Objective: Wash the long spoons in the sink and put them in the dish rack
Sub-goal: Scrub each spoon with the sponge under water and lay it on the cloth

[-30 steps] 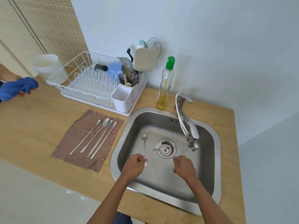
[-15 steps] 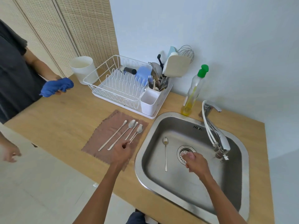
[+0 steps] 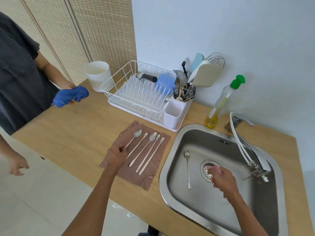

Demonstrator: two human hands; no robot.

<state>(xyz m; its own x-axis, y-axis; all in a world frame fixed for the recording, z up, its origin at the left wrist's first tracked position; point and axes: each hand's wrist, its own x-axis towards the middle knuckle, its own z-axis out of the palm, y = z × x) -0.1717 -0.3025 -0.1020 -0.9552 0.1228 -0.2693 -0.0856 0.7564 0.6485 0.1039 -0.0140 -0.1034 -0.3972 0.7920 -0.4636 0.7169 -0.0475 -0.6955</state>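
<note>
Several long metal spoons [image 3: 148, 151] lie side by side on a brown cloth [image 3: 150, 178] left of the sink [image 3: 172, 188]. My left hand [image 3: 117, 156] pinches the handle end of the leftmost spoon [image 3: 137, 133], which rests on the cloth. Another long spoon [image 3: 188, 169] lies on the sink floor, left of the drain [image 3: 205, 172]. My right hand [image 3: 223, 181] is closed around a pink-and-white scrubber [image 3: 215, 169] just over the drain. The white wire dish rack [image 3: 136, 97] stands behind the cloth.
A white cutlery holder [image 3: 175, 113] full of utensils sits at the rack's right end. A soap bottle [image 3: 221, 103] and the faucet [image 3: 247, 150] stand behind the sink. A second person at the left holds a blue cloth [image 3: 70, 96]. A white tub [image 3: 98, 76] is beside the rack.
My left hand carried the spoon it held in the sink over to the brown cloth, where it now lies at the far left. My right hand has closed on the scrubber.
</note>
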